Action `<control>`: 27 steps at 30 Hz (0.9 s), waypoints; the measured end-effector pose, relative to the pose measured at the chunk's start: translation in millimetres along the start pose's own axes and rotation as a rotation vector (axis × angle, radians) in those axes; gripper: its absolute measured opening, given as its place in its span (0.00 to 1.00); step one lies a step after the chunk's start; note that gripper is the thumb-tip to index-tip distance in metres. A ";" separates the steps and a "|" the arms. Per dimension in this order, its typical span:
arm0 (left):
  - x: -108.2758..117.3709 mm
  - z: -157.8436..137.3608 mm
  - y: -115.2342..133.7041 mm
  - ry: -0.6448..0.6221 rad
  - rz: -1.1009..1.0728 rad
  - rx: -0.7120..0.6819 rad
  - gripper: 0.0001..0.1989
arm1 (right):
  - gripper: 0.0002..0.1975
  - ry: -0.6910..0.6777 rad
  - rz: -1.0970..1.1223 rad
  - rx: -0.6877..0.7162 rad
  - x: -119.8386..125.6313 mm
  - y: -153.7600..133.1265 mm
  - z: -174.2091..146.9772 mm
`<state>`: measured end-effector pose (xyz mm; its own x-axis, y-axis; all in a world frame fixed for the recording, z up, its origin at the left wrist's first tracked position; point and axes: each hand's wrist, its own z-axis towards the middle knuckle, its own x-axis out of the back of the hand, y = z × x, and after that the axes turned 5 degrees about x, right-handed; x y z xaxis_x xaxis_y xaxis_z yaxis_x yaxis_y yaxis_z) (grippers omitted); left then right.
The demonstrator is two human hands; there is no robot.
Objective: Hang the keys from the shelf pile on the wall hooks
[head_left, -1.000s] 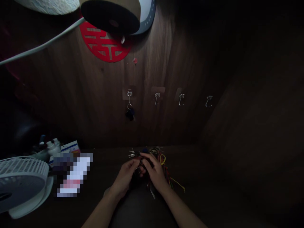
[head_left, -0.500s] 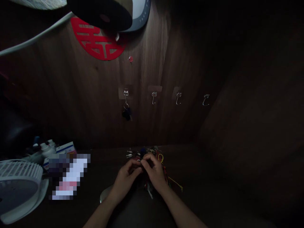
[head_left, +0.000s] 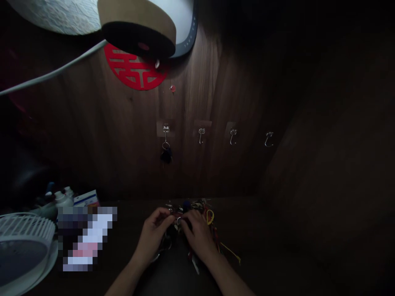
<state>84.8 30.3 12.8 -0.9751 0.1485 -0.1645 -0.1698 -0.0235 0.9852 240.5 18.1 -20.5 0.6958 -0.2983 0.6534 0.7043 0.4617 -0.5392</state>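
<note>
Low in the middle, my two hands meet over a bunch of keys on the dark tabletop. A metal key ring point(head_left: 178, 220) shows between my fingertips, with dark keys point(head_left: 172, 233) hanging beneath it. My left hand point(head_left: 154, 230) pinches at the keys' left side, thumb against forefinger. Curled fingers of my right hand point(head_left: 198, 233) close on the ring from the right. Around them lie more metal keys point(head_left: 200, 203), a yellow cord point(head_left: 210, 216) and red cords. A loose silver key point(head_left: 195, 265) lies below my right hand. Poor light hides small details.
Several metal hooks line the wooden wall; a key ring with dark keys point(head_left: 166, 155) hangs from the leftmost hook point(head_left: 166, 129). Left stand a white fan point(head_left: 29, 230), bottles point(head_left: 63, 199) and a box point(head_left: 86, 198). Caps point(head_left: 138, 37) hang above, over a red cutout point(head_left: 138, 78).
The view has tilted up slightly. My left hand has shifted a little left, away from my right, so the ring and dark keys between them show more.
</note>
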 end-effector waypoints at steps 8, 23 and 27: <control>8.3 18.6 33.7 0.187 0.038 -0.136 0.08 | 0.08 -0.057 -0.237 -0.049 -6.1 13.3 1.2; 1.1 105.1 141.0 0.122 0.065 -0.398 0.11 | 0.07 -0.044 -0.243 -0.037 -5.0 13.7 0.8; 2.2 112.5 138.2 0.118 0.069 -0.374 0.11 | 0.07 -0.033 -0.233 -0.030 -5.1 14.0 0.7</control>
<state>75.2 138.6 154.0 -0.9921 0.0199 -0.1240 -0.1219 -0.3908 0.9124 246.7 26.7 -31.0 0.5094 -0.3665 0.7786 0.8495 0.3582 -0.3872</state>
